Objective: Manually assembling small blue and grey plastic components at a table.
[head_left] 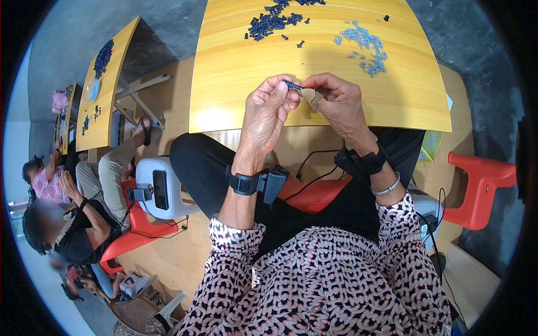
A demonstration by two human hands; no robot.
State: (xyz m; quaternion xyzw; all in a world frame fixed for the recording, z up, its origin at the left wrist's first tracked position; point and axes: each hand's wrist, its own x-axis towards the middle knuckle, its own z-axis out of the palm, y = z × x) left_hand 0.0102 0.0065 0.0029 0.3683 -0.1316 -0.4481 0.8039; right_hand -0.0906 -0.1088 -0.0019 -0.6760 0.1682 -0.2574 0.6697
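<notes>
Over the near part of the yellow wooden table (224, 106), my left hand (266, 115) pinches a small dark blue, rod-shaped piece (292, 85) between thumb and fingers. My right hand (341, 106) is closed at the piece's right end, its thumb and forefinger pressed together. What those right fingertips hold is hidden. A tan patch of wrapping or cloth (311, 98) shows at the right thumb and fingers. Beyond my hands lies a heap of similar small dark pieces (269, 25), several strays beside it. Small silvery screw-like parts (367, 42) are scattered farther right.
A tiny black piece (386, 18) lies near the far right edge. Red stools (476, 190) stand at floor level, and black cables (314, 185) hang below the table. At left, a seated person (84, 224) is near another yellow table (106, 112) bearing dark parts.
</notes>
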